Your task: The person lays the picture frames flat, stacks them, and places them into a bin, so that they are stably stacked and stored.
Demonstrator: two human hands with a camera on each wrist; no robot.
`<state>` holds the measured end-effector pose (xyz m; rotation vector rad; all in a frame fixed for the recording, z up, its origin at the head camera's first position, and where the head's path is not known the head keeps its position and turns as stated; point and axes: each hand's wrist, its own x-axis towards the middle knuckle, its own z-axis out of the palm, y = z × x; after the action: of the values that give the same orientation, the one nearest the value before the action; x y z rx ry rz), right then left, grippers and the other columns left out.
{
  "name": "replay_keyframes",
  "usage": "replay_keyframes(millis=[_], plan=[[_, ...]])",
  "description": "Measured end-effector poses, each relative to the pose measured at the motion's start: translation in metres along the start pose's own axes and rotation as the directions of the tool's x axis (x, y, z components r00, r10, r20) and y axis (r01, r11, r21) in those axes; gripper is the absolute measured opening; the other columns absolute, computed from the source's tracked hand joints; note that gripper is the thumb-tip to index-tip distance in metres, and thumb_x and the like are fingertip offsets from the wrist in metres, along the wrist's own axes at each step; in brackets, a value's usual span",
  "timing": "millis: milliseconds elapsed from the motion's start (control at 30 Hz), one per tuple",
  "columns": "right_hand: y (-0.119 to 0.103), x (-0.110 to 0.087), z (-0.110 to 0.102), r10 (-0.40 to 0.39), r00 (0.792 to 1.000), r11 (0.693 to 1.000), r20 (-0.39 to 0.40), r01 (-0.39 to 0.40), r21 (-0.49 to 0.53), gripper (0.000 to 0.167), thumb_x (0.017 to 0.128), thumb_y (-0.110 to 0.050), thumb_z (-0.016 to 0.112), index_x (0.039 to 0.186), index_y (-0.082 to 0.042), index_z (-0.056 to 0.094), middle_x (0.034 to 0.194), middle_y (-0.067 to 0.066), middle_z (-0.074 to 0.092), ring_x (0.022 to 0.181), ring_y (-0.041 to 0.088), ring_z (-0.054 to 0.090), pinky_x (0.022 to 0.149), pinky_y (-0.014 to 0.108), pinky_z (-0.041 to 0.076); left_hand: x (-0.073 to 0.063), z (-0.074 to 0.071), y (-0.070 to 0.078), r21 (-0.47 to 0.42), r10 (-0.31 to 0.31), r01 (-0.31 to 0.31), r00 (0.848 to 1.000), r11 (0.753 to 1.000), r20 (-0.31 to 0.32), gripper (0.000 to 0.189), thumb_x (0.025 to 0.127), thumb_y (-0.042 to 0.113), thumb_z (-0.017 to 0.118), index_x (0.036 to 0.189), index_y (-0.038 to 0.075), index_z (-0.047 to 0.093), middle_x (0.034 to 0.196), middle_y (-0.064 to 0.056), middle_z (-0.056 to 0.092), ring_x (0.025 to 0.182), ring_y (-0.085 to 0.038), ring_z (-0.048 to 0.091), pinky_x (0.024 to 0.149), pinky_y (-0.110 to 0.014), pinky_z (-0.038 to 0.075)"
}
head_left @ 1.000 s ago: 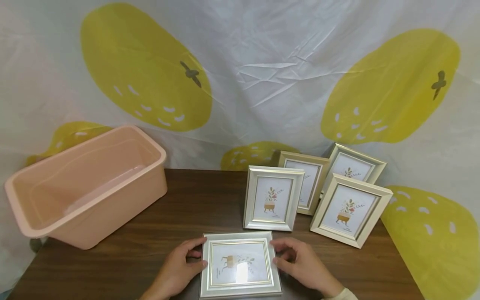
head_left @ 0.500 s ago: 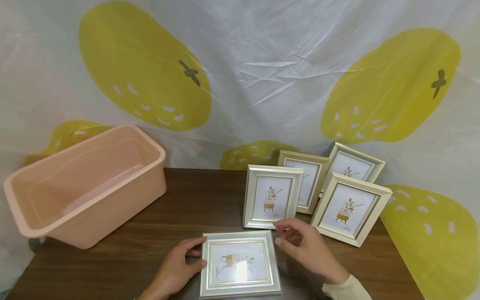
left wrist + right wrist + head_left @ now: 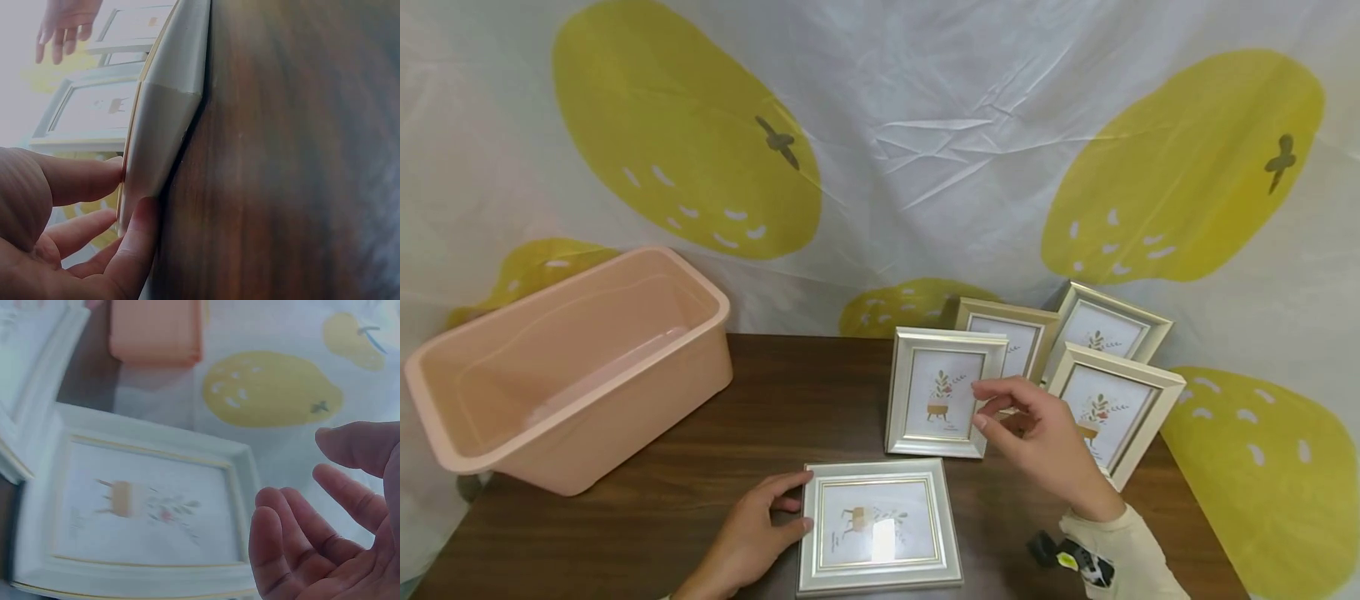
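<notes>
Silver frame (image 3: pixel 882 527) touching left fingers (image 3: pixel 787 485)

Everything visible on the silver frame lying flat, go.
The silver frame is rectangular, with stepped moulding, thin gold lines round the opening and what looks like a clear pane carrying a bright reflection. Behind it, a print shows a leafy plant in a tan, legged pot; small lettering unreadable. It lies face up on the dark wood-grain table, its picture turned sideways, pot legs to the left. The left hand touches its left edge with thumb and fingers.
</notes>
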<state>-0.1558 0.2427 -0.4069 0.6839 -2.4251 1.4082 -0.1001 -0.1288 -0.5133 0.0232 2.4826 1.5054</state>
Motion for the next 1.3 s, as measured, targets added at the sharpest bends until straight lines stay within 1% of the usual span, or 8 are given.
replay_keyframes(millis=[233,367,533,667,767,867,1067,1300], plan=[[-0.005,0.023,-0.016,-0.023,0.996,0.999,-0.087,0.018,-0.05,0.035,0.093,0.004,0.075,0.127,-0.007,0.072,0.115,-0.004,0.072,0.104,0.01,0.068,0.078,0.019,0.059,0.0,-0.001,0.0,0.0,-0.007,0.007,1.0,1.0,0.007,0.058,0.088,0.012,0.085,0.141,0.024,0.067,0.146,-0.003,0.063,0.111,-0.016,0.066,0.092,-0.04,0.055],[0.0,0.037,-0.021,-0.02,0.993,0.998,-0.114,0.014,-0.054,0.034,0.094,0.003,0.075,0.127,-0.002,0.071,0.12,0.006,0.072,0.11,0.011,0.066,0.082,0.016,0.057,0.0,0.0,-0.001,-0.001,-0.009,0.009,1.0,1.0,0.009,0.057,0.088,0.012,0.085,0.141,0.024,0.067,0.146,-0.002,0.063,0.112,-0.016,0.066,0.093,-0.041,0.055],[0.008,0.05,-0.024,0.004,0.992,0.997,-0.128,-0.013,-0.07,0.034,0.096,-0.003,0.076,0.129,-0.007,0.072,0.13,0.012,0.07,0.117,0.011,0.063,0.087,0.017,0.056,0.001,0.0,-0.002,0.004,-0.005,0.005,1.0,1.0,0.012,0.057,0.088,0.012,0.085,0.141,0.024,0.067,0.147,-0.002,0.063,0.112,-0.016,0.066,0.092,-0.04,0.054],[0.013,0.058,-0.024,0.022,0.995,0.988,-0.099,-0.037,-0.148,0.037,0.098,-0.012,0.076,0.134,-0.013,0.07,0.137,0.006,0.068,0.125,0.009,0.059,0.097,0.033,0.058,0.0,-0.001,-0.003,0.001,-0.004,0.004,1.0,1.0,0.013,0.057,0.088,0.013,0.085,0.141,0.024,0.067,0.147,-0.003,0.063,0.111,-0.016,0.066,0.091,-0.037,0.054],[0.02,0.063,-0.023,0.031,0.997,0.983,-0.066,-0.042,-0.177,0.039,0.098,-0.014,0.075,0.137,-0.012,0.069,0.141,0.007,0.066,0.133,0.019,0.057,0.106,0.052,0.054,0.0,-0.001,-0.003,-0.007,-0.002,0.002,1.0,1.0,0.012,0.057,0.088,0.013,0.086,0.141,0.023,0.067,0.147,-0.004,0.063,0.111,-0.016,0.067,0.091,-0.038,0.055],[0.027,0.067,-0.021,0.038,0.999,0.987,-0.033,-0.042,-0.155,0.038,0.098,-0.012,0.075,0.135,-0.008,0.069,0.142,0.01,0.066,0.136,0.029,0.056,0.111,0.061,0.049,0.0,-0.002,-0.004,-0.013,-0.002,0.002,1.0,1.0,0.01,0.057,0.087,0.013,0.086,0.141,0.023,0.068,0.146,-0.003,0.063,0.111,-0.016,0.067,0.091,-0.04,0.055],[0.041,0.069,-0.02,0.004,0.999,0.986,0.044,0.003,-0.166,0.031,0.097,-0.011,0.076,0.128,-0.012,0.074,0.148,0.015,0.063,0.138,0.035,0.057,0.103,0.059,0.054,0.001,-0.001,-0.003,-0.006,-0.001,0.001,1.0,1.0,0.011,0.057,0.087,0.013,0.087,0.14,0.024,0.068,0.145,-0.003,0.064,0.109,-0.015,0.068,0.091,-0.039,0.055],[0.046,0.07,-0.019,-0.038,0.993,0.963,0.113,0.067,-0.261,0.021,0.097,-0.013,0.077,0.117,-0.017,0.08,0.148,0.016,0.062,0.135,0.037,0.058,0.085,0.042,0.052,0.001,-0.002,-0.002,-0.016,-0.001,0.001,1.0,1.0,0.016,0.057,0.087,0.012,0.087,0.14,0.023,0.068,0.144,-0.004,0.064,0.109,-0.016,0.068,0.09,-0.041,0.056]])
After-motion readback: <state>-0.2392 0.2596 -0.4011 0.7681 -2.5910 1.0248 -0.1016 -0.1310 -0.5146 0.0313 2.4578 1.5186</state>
